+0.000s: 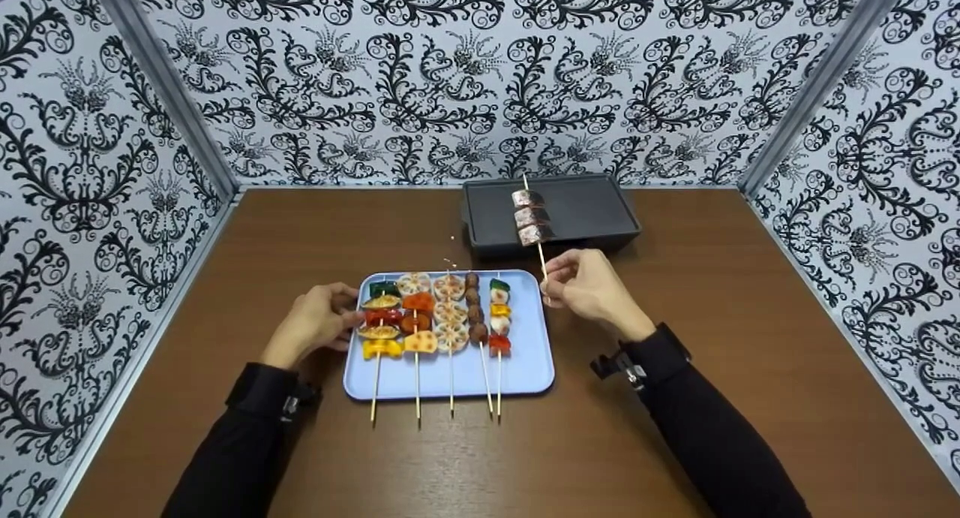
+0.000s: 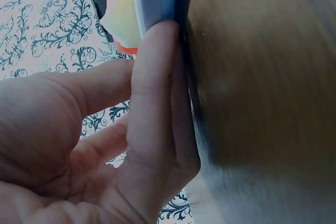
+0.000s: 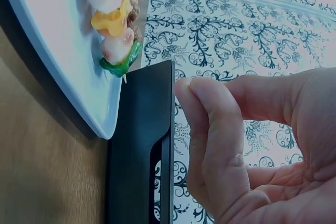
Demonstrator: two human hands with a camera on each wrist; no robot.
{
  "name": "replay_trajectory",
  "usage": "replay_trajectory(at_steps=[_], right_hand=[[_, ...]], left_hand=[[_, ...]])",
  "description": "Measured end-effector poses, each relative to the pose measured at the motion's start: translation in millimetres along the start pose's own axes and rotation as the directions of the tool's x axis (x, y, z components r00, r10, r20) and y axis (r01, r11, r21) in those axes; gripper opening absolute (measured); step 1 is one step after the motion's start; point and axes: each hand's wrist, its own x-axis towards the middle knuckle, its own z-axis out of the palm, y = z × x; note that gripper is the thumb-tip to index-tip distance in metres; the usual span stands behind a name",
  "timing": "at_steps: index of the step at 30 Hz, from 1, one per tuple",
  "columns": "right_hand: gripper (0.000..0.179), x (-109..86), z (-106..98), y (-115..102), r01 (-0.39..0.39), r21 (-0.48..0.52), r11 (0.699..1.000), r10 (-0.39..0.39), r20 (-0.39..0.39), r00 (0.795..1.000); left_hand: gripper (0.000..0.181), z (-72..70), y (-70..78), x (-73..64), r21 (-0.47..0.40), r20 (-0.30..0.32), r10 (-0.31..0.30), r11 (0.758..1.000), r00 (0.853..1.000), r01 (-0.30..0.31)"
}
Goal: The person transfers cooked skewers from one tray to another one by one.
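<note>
My right hand (image 1: 592, 285) pinches the lower end of a wooden skewer threaded with three chunks of silver-skinned fish (image 1: 531, 218). The fish overlaps the left half of a dark grey grill plate (image 1: 585, 206) in the head view. In the right wrist view the fingertips (image 3: 202, 90) meet, and the stick is hidden. My left hand (image 1: 316, 323) holds the left edge of a light blue tray (image 1: 525, 379), thumb toward the rim and fingers along its side. On the tray lie several skewers, among them lotus root slices (image 1: 451, 311), brown balls (image 1: 472, 296) and mixed vegetables (image 1: 382, 319).
The grill plate stands at the table's back edge, close behind the tray. Skewer sticks overhang the tray's front rim. Small pale crumbs (image 1: 450, 263) lie on the brown wooden table (image 1: 465, 465) behind the tray. Patterned panels (image 1: 465, 82) enclose the back and sides.
</note>
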Motion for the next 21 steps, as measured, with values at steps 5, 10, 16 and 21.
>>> replay_trajectory(at_steps=[5, 10, 16, 21], right_hand=[[0.028, -11.2, -0.7, 2.7, 0.002, -0.032, 0.999, -0.001, 0.021, 1.000], [0.028, -22.2, -1.8, 5.4, 0.006, -0.068, 0.998, -0.004, 0.033, 0.999], [0.028, -35.8, -0.4, 8.2, -0.004, -0.076, 0.997, 0.008, 0.051, 0.999], [0.026, -46.8, -0.1, 10.5, 0.015, -0.094, 0.995, -0.009, 0.064, 0.998]], left_hand=[[0.050, -0.8, 0.6, -0.4, 0.005, 0.001, -0.007, 1.000, 1.000, 0.007], [0.052, -1.7, 1.2, -0.8, 0.012, 0.002, -0.019, 1.000, 1.000, 0.019], [0.052, -0.8, 1.3, -0.2, 0.017, 0.003, -0.032, 0.999, 0.999, 0.032], [0.051, -0.5, 2.2, 0.5, 0.015, -0.003, -0.034, 0.999, 0.999, 0.034]])
